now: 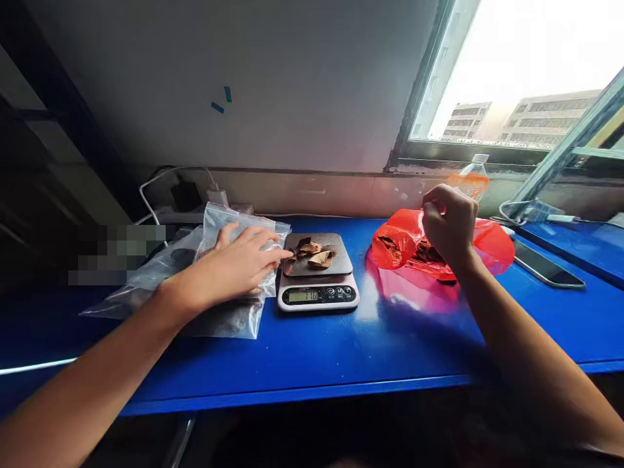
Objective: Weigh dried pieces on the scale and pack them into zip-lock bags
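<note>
Overexposed window at upper right, dark left side, sheen on blue table, wide-angle stretching

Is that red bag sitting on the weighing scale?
No, the red bag lies on the blue table to the right of the scale, which bears brown pieces.

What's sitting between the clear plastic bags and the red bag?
The head view shows the digital scale there, brown pieces on top, then a strip of blue tabletop before the red bag. The left hand extends to the scale's left edge.
</note>
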### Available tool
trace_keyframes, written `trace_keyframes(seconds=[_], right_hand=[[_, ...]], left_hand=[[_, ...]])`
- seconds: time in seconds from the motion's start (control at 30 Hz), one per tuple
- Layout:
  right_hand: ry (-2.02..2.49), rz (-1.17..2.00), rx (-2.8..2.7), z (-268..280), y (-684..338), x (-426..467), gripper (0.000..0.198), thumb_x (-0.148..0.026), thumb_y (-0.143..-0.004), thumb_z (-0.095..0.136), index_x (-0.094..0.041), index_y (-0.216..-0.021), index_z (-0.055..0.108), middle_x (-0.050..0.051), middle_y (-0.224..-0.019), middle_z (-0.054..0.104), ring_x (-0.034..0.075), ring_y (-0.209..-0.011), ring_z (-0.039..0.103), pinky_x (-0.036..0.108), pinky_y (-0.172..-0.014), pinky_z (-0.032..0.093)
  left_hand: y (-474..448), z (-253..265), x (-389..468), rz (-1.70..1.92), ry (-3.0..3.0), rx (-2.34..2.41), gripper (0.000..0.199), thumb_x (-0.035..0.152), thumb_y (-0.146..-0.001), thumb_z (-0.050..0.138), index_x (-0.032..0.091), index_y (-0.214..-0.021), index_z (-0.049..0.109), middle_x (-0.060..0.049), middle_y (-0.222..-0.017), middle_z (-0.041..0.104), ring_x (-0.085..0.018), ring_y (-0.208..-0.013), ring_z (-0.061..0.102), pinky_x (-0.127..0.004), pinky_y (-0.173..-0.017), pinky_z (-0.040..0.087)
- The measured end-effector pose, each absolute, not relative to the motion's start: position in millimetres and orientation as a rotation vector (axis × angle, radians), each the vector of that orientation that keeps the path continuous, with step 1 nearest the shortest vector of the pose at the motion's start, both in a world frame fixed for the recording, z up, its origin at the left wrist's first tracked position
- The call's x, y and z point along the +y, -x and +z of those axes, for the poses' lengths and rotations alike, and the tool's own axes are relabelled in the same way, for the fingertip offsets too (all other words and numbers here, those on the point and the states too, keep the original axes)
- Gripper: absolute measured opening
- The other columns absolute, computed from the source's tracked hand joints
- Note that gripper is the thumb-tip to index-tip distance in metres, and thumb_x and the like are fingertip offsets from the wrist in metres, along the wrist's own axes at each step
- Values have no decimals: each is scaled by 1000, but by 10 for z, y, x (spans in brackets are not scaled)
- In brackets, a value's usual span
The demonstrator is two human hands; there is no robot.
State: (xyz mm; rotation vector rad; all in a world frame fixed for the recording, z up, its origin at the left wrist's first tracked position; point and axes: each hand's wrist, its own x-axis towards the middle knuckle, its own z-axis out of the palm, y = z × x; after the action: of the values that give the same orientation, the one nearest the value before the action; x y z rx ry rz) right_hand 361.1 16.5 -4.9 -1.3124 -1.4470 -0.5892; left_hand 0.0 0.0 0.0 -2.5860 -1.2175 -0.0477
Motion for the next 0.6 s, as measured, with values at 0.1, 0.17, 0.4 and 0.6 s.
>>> trace_keyframes(seconds=[0.1, 0.17, 0.4, 0.6], right_hand=[[1306, -588, -1442, -61, -3613, 169, 12, -12, -68, 47, -21, -60, 49, 1, -59, 50, 16, -60, 47, 30, -62, 34], [1285, -585, -1444, -68, -3615, 175, 12, -12, -67, 47, -22, -60, 48, 1, -59, 50, 16, -60, 47, 30, -62, 34], [1215, -567, -1518, -96, -3608, 213, 14, -12, -68, 46, -22, -58, 46, 1, -58, 52, 16, -58, 47, 32, -61, 34], [1151, -560, -1609, -128, -3573, 230, 17, -11, -70, 46, -22, -57, 44, 1, -57, 50, 16, -59, 46, 31, -57, 33]], left_hand=[[-8, 20, 21, -145, 2559, -1198, 38, 31, -94, 38, 32, -123, 62, -10, -131, 57, -31, -129, 43, -64, -108, 15], [-38, 64, 39, -204, 2545, -1184, 36, 33, -93, 40, 31, -122, 63, -9, -131, 58, -31, -132, 39, -63, -109, 11], [-322, 272, 183, -242, 2698, -1018, 30, 31, -94, 42, 28, -110, 67, -5, -118, 67, -27, -120, 49, -53, -105, 20], [-509, 282, 369, -71, 2770, -926, 26, 31, -93, 46, 27, -99, 70, -5, -107, 68, -26, -108, 53, -44, -95, 27]])
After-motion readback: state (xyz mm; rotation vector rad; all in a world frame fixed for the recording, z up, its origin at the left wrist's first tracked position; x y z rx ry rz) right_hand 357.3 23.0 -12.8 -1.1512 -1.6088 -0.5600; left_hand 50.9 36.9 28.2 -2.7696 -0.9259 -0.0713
